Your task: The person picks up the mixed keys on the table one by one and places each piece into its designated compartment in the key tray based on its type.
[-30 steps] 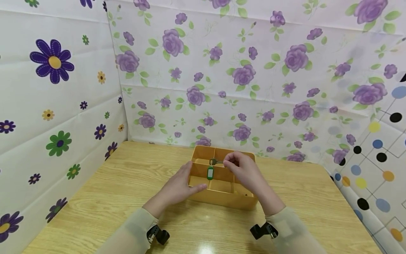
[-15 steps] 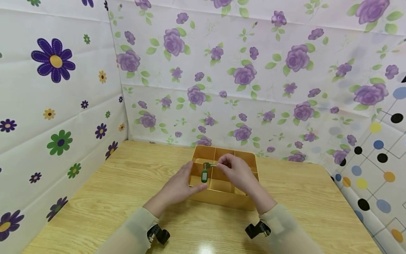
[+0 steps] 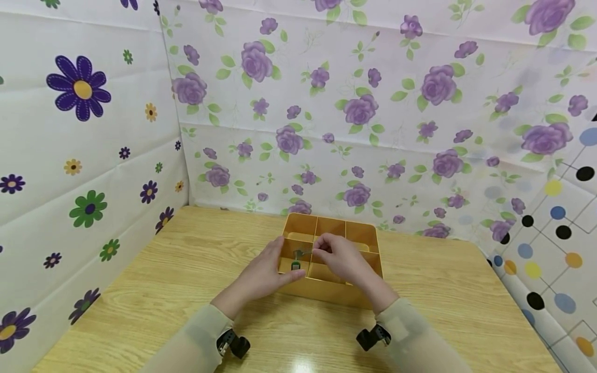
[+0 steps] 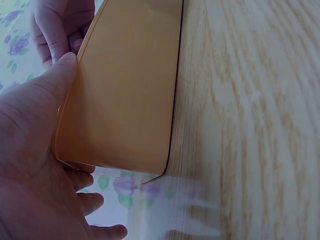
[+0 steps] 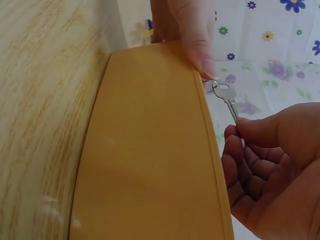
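Observation:
My right hand (image 3: 342, 261) pinches a metal key (image 5: 227, 97) by its blade between thumb and fingertips. From the ring at the key's bow hangs a green key tag (image 3: 296, 266) with a pale label, down inside the front left compartment of an orange divided box (image 3: 322, 293). In the right wrist view the box wall hides the tag. My left hand (image 3: 261, 274) rests at the box's front left corner, thumb on the front rim, fingers stretched along the left side. The left wrist view shows that thumb (image 4: 62, 65) touching the rim.
The box stands on a wood-grain table (image 3: 196, 259) near its back edge. Behind it rises a white cloth (image 3: 326, 103) with purple roses, and patterned cloths hang on both sides. Each wrist wears a small black camera (image 3: 233, 346).
My right hand has moved left and down with the key, and the tag has gone from above the middle divider down into the front left compartment. My left hand stays put.

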Available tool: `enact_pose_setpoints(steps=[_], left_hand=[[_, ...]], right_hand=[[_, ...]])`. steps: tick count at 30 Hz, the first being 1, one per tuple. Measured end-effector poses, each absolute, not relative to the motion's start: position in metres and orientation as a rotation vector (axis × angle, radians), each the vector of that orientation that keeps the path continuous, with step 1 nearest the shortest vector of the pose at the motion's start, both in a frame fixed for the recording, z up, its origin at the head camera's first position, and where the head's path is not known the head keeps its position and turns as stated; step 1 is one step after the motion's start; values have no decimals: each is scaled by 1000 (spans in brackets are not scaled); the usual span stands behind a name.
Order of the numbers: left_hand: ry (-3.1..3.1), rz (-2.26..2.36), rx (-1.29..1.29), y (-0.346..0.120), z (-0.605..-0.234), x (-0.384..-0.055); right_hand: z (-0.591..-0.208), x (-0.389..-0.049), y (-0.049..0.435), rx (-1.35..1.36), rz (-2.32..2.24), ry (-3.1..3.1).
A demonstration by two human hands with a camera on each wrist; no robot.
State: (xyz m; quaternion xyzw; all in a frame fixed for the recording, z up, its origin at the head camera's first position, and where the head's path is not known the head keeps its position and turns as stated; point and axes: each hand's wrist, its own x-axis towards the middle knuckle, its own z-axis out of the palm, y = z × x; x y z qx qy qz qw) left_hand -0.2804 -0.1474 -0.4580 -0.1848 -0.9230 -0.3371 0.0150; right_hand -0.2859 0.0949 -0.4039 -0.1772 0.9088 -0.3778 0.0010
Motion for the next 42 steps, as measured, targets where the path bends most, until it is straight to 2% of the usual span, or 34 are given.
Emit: enact_pose_setpoints(steps=[13,21,42], left_hand=[[-2865,-1051,-576,-146,-461,-281],[-2888,-1042,-568,-144,-459,-280],[-2912,-996,-562,-147,-455,-278]], right_hand=[[-413,-291,92,-621,-1141,2824],[-413,-290,97,-564,-1214,2830],[-415,-270,125,-656,-1065,3014]])
